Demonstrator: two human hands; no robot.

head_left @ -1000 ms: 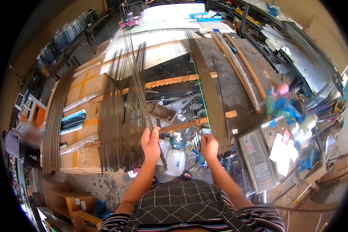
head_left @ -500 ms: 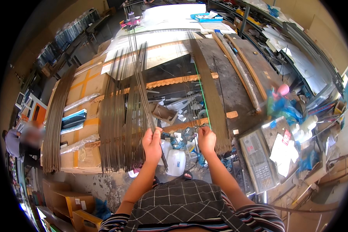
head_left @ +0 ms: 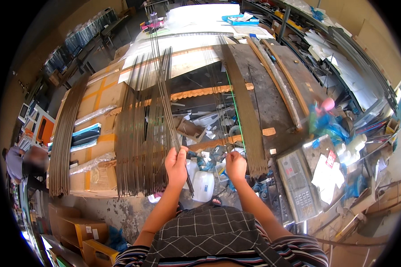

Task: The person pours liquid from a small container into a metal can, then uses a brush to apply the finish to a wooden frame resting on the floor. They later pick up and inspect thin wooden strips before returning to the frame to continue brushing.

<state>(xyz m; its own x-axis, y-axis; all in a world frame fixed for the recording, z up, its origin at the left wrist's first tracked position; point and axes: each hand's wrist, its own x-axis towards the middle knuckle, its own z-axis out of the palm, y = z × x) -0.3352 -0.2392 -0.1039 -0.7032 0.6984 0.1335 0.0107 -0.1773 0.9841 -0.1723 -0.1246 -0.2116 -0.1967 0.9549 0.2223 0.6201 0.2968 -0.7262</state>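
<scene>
My left hand (head_left: 177,167) is closed around a bundle of long thin dark rods (head_left: 165,102), which slants up and away over the bench, its near ends sticking out below my fist. My right hand (head_left: 235,166) is closed in a pinch at the near ends of a few loose thin rods (head_left: 218,98); whether a rod sits between the fingertips is too small to tell. Just right of these lie a bright green strip (head_left: 237,115) and a dense flat row of brownish rods (head_left: 244,107). A wider spread of rods (head_left: 136,147) rests left of my left hand.
Another rod stack (head_left: 67,138) lies on cardboard (head_left: 103,89) at the left. Wooden slats (head_left: 196,93) cross beneath the rods. A white plastic jug (head_left: 203,187) stands below among scraps. A dusty scale (head_left: 298,178) and blue plastic bags (head_left: 327,127) are at right. Another person (head_left: 18,162) is far left.
My right hand has shifted slightly left and down, toward the near ends of the loose rods. My left hand keeps its hold on the bundle. The view has moved a little.
</scene>
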